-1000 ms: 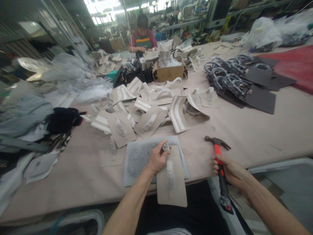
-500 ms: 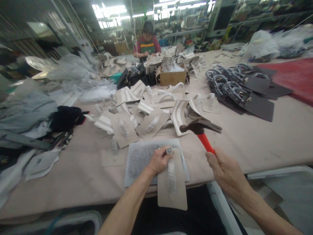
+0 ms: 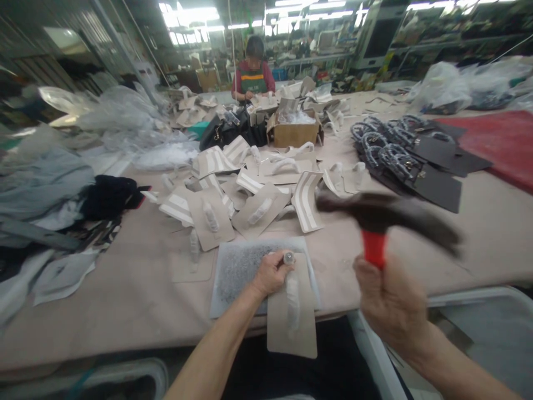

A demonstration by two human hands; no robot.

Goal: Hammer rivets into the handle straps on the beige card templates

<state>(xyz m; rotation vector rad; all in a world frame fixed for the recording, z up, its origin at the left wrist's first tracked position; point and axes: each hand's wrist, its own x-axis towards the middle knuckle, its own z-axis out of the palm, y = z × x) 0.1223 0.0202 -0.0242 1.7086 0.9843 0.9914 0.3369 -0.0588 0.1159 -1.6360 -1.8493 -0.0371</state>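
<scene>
My left hand (image 3: pixel 271 273) pinches a short round metal punch (image 3: pixel 288 258), standing on the upper end of a beige panel (image 3: pixel 306 316). A plastic-wrapped handle (image 3: pixel 292 300) runs down the middle of that panel, whose lower part hangs past the table edge. Beneath its upper part lies a grey speckled slab (image 3: pixel 237 272). My right hand (image 3: pixel 393 305) is closed round the red grip of a claw hammer (image 3: pixel 375 244), raised to the right of the punch. The hammer head is smeared by motion.
Beige panels with wrapped handles (image 3: pixel 258 211) lie heaped beyond the slab. Dark panels with braided handles (image 3: pixel 433 166) are at the right, and a cardboard box (image 3: pixel 293 133) stands farther back. A co-worker (image 3: pixel 254 75) sits across the table. A white bin (image 3: pixel 491 300) is at lower right.
My right hand has lifted the hammer nearer to the camera and a little to the right, its head now blurred. My left hand, the punch and the panel have hardly moved.
</scene>
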